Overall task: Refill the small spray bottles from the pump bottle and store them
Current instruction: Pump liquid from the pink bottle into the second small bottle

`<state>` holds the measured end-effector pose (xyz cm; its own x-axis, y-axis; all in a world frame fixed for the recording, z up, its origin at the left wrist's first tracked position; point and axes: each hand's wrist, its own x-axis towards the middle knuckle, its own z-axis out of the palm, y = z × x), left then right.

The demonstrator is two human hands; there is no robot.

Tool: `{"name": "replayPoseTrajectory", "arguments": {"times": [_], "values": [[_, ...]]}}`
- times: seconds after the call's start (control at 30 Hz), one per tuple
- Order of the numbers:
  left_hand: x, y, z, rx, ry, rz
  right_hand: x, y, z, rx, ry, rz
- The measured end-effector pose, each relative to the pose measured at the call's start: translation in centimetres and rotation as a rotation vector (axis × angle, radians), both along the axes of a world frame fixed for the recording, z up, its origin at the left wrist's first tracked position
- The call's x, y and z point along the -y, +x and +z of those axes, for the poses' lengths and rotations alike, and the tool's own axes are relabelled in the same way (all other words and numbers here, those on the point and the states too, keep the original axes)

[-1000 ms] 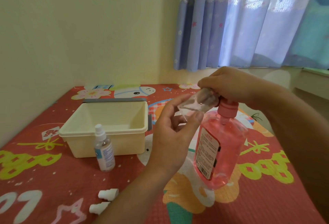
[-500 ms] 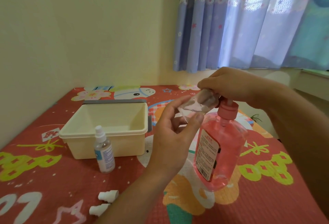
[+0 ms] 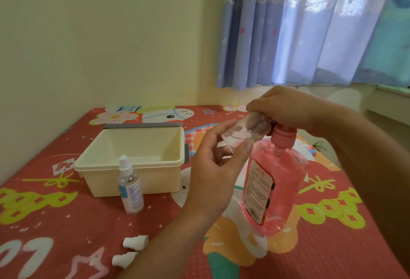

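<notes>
Pinching light, likely slippery small bottle (image 3: pixel 244 130) mid-body with left grip (image 3: pixel 213 171), clasping pump bottle (image 3: pixel 275 188) top with right grip (image 3: pixel 286 108) alongside.

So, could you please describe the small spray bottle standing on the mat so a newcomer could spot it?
Find the cream tub on the red mat's left. Right before its near wall stands the small clear spray bottle. Unlike the tilted bottle in the left hand, it is upright, untouched, with its white top on.

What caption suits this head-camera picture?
Left hand holds a small clear bottle up to the pink pump bottle; right hand grips its pump.
</notes>
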<state>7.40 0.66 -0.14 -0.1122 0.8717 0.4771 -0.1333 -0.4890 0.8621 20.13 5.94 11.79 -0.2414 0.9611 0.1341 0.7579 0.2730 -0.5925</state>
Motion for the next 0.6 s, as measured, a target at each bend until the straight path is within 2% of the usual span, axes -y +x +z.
{"name": "replayPoseTrajectory", "arguments": {"times": [0.2, 0.37, 0.6], "values": [[-0.02, 0.04, 0.08, 0.002, 0.01, -0.005, 0.15, -0.05, -0.16, 0.004, 0.044, 0.008], [0.14, 0.06, 0.14, 0.002, 0.005, -0.01, -0.02, 0.19, 0.13, -0.013, -0.038, -0.002], [0.05, 0.08, -0.03, -0.009, 0.002, 0.001, -0.07, 0.09, -0.12, -0.023, -0.017, -0.011]]}}
